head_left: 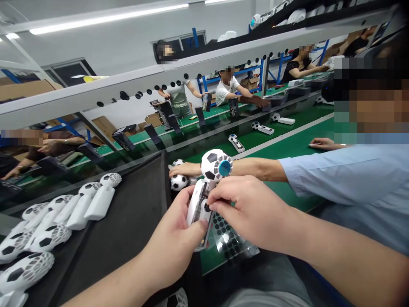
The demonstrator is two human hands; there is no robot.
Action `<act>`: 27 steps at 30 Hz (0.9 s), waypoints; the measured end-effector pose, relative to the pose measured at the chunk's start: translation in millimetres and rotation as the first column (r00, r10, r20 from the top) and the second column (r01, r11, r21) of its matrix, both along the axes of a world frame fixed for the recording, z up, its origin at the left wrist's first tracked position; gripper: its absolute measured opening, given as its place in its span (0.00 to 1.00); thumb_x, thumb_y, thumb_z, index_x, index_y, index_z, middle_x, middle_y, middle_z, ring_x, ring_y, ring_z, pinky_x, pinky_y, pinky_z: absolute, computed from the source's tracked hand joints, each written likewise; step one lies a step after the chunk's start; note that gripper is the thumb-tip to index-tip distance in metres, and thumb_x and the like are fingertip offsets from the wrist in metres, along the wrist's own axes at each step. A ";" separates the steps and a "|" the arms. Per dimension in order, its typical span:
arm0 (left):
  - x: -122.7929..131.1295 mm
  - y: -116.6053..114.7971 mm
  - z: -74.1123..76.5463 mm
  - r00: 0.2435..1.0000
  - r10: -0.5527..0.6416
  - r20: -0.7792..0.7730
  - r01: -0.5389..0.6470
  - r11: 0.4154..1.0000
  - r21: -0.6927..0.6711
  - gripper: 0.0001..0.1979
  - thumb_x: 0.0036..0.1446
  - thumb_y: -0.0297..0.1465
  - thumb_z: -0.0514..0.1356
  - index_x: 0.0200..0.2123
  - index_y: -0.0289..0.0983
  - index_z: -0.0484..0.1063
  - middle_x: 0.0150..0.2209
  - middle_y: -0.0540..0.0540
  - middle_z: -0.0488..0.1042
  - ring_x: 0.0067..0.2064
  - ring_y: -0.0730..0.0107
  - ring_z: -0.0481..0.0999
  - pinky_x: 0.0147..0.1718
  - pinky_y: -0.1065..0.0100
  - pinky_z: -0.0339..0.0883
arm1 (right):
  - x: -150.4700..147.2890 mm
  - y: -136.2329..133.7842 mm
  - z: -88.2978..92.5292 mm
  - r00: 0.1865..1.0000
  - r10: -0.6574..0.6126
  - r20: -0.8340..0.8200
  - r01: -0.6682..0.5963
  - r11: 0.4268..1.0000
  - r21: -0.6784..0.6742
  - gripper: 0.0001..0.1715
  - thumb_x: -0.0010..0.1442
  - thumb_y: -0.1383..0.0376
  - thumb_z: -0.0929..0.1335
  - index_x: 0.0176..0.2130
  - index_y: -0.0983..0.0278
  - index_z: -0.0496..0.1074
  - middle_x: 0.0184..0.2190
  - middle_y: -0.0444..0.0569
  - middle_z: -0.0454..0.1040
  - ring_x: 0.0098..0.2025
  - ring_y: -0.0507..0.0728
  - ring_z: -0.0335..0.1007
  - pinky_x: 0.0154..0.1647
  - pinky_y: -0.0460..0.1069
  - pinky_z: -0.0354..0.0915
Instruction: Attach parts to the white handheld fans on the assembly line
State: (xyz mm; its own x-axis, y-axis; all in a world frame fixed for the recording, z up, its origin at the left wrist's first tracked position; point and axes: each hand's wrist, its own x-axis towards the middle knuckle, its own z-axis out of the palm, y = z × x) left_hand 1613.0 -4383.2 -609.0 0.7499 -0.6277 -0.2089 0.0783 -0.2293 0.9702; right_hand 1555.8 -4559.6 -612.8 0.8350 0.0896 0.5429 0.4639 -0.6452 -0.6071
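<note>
My left hand (175, 228) is wrapped round the handle of a white handheld fan (195, 204), its football-patterned head (212, 165) pointing up and away with a blue round centre. The handle's inner side is open and shows dark parts. Over it, my right hand (249, 209) pinches at a small black round pad (207, 207) against the handle; the fingertips partly hide it. Below my right hand lies a clear sheet of black round pads (228, 234).
Several football-patterned fan parts (100, 202) lie on a black tray (128, 213) at left. A co-worker's arm (262, 168) reaches across just beyond my hands to football-patterned pieces (179, 182). Fan halves (236, 143) lie on the green conveyor; a white rail (204, 79) crosses above.
</note>
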 end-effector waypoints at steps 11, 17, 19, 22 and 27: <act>-2.8 4.8 -5.0 0.999 0.036 0.034 -0.038 0.998 0.056 0.29 0.56 0.35 0.61 0.60 0.43 0.57 0.41 0.46 0.71 0.34 0.68 0.69 0.30 0.65 0.72 | 4.0 9.6 -10.4 0.988 -0.073 0.134 0.080 0.996 -0.044 0.10 0.57 0.76 0.71 0.30 0.63 0.78 0.30 0.42 0.79 0.34 0.51 0.75 0.38 0.44 0.67; -2.5 5.1 -9.5 0.999 0.047 0.022 -0.048 0.998 0.033 0.29 0.58 0.35 0.61 0.60 0.43 0.55 0.42 0.47 0.70 0.35 0.68 0.69 0.31 0.66 0.72 | 5.5 10.8 -15.6 0.982 -0.094 0.161 0.103 0.993 -0.048 0.09 0.58 0.75 0.71 0.29 0.63 0.78 0.29 0.43 0.79 0.33 0.52 0.75 0.37 0.44 0.66; -2.4 6.0 -10.7 0.999 0.050 0.021 -0.050 0.998 0.032 0.29 0.58 0.35 0.61 0.61 0.43 0.55 0.44 0.46 0.71 0.35 0.68 0.70 0.31 0.66 0.72 | 6.2 11.3 -16.7 0.982 -0.099 0.158 0.108 0.993 -0.048 0.09 0.58 0.75 0.71 0.29 0.63 0.78 0.29 0.43 0.79 0.33 0.52 0.76 0.37 0.45 0.67; -2.3 6.1 -11.6 0.998 0.064 0.019 -0.064 0.997 0.031 0.30 0.58 0.36 0.61 0.61 0.43 0.55 0.44 0.46 0.71 0.35 0.67 0.70 0.31 0.66 0.72 | 7.1 11.7 -17.3 0.986 -0.103 0.131 0.112 0.992 -0.061 0.10 0.59 0.74 0.71 0.29 0.63 0.78 0.30 0.43 0.79 0.33 0.52 0.75 0.37 0.45 0.67; -2.7 2.5 -9.6 0.997 0.075 0.035 -0.076 0.997 0.031 0.30 0.57 0.36 0.62 0.60 0.42 0.56 0.42 0.46 0.72 0.33 0.68 0.69 0.30 0.66 0.72 | 8.5 12.7 -18.4 0.987 -0.101 0.122 0.108 0.992 -0.059 0.10 0.60 0.74 0.70 0.29 0.63 0.78 0.30 0.44 0.79 0.33 0.53 0.75 0.37 0.46 0.66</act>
State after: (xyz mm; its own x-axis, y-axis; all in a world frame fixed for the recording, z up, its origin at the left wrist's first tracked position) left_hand 1610.3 -4380.7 -618.6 0.8020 -0.5622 -0.2019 0.0639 -0.2554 0.9647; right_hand 1564.3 -4546.9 -631.2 0.7716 0.0440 0.6346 0.4581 -0.7305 -0.5064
